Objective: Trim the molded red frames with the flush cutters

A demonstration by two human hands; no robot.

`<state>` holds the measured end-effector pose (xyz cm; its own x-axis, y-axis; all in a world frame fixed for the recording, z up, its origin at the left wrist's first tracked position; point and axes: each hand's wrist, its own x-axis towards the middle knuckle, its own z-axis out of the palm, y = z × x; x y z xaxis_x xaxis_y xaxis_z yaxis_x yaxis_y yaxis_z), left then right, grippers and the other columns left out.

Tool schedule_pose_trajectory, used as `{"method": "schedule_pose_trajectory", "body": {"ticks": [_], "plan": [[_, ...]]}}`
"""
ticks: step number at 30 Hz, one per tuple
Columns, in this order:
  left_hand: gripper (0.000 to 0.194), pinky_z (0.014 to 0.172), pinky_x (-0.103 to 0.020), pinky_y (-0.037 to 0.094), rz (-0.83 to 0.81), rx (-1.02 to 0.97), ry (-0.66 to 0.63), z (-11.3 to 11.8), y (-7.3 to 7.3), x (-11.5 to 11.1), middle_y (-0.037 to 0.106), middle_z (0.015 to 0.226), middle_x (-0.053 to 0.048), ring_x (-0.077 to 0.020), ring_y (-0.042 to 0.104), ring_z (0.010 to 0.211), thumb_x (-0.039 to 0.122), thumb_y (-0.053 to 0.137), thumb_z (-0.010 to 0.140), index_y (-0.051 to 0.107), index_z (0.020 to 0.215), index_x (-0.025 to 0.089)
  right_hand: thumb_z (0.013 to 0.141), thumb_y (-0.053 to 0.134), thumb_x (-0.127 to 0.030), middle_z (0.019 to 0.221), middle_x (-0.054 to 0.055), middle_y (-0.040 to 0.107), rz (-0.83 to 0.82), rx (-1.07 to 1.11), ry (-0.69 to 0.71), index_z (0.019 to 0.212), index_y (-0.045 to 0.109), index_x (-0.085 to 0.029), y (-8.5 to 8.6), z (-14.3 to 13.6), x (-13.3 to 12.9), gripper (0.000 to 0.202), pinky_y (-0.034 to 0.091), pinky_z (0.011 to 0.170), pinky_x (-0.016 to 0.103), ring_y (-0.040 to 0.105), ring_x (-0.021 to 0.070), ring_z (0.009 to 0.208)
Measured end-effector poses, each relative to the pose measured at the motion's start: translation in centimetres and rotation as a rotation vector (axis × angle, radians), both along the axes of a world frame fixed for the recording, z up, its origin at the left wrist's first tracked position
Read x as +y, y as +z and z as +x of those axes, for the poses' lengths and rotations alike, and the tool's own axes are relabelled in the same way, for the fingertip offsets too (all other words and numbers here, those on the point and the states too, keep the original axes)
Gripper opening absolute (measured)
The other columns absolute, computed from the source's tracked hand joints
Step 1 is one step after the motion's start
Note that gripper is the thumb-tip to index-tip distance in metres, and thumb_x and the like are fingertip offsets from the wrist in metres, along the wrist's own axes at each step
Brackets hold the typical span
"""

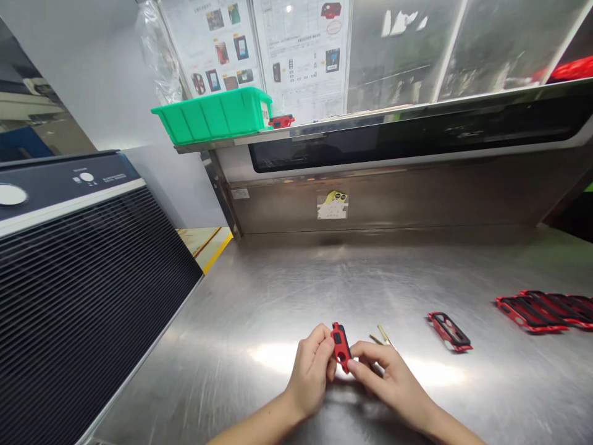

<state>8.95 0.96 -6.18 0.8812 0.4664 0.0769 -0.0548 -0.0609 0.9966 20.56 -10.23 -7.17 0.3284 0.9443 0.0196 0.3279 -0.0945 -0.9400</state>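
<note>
Between my hands is a red and black molded case part (341,347) with a round hole near its lower end and a dark rectangular area higher up. My left hand (311,364) grips its left side, thumb against the edge. On the lower right side, the fingertips of my right hand (386,374) pinch it. The part is raised a little above the metal table (222,364). Just beyond my right hand lie thin brass-coloured tools (382,335), partly hidden by the hand. Farther right, a similar red and black case (449,332) rests by itself on the table.
Several red and black cases (532,312) lie in an overlapping row at the right. A green bin (213,117) and another red part (281,121) sit on the shelf above. A black ribbed machine (92,284) stands left. A small bag (332,205) is on the back panel.
</note>
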Motion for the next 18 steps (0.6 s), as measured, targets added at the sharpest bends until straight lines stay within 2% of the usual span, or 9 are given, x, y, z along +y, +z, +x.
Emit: {"method": "schedule_pose_trajectory", "body": {"ticks": [9,15,18], "plan": [[0.035,0.051,-0.024,0.027,-0.005,0.025,0.01,-0.01,0.29,0.07,0.038,0.05,0.003,-0.009,0.031,0.047,0.043,0.035,0.092,0.04,0.071,0.016,0.083,0.043,-0.066,0.061,0.003,0.044,0.001,0.027,0.006,0.076,0.06,-0.013,-0.11,-0.06,-0.18,0.056,0.028,0.055,0.025,0.038,0.0107,0.055],[0.035,0.05,-0.024,0.026,-0.002,0.033,0.007,0.13,0.0,0.23,0.037,0.05,0.003,-0.0092,0.031,0.047,0.045,0.036,0.091,0.04,0.071,0.016,0.086,0.046,-0.058,0.058,0.001,0.043,0.077,0.062,0.038,0.072,0.055,-0.013,0.33,-0.2,0.06,0.048,0.028,0.054,0.023,0.038,0.0085,0.054],[0.032,0.051,-0.025,0.025,0.041,0.068,0.067,0.21,-0.09,0.31,0.036,0.051,0.004,-0.0098,0.03,0.048,0.046,0.037,0.089,0.037,0.075,0.017,0.082,0.047,-0.065,0.053,-0.001,0.039,0.063,0.162,0.017,0.067,0.051,-0.013,0.46,-0.17,0.23,0.054,0.026,0.051,0.023,0.035,0.0075,0.049]]}}
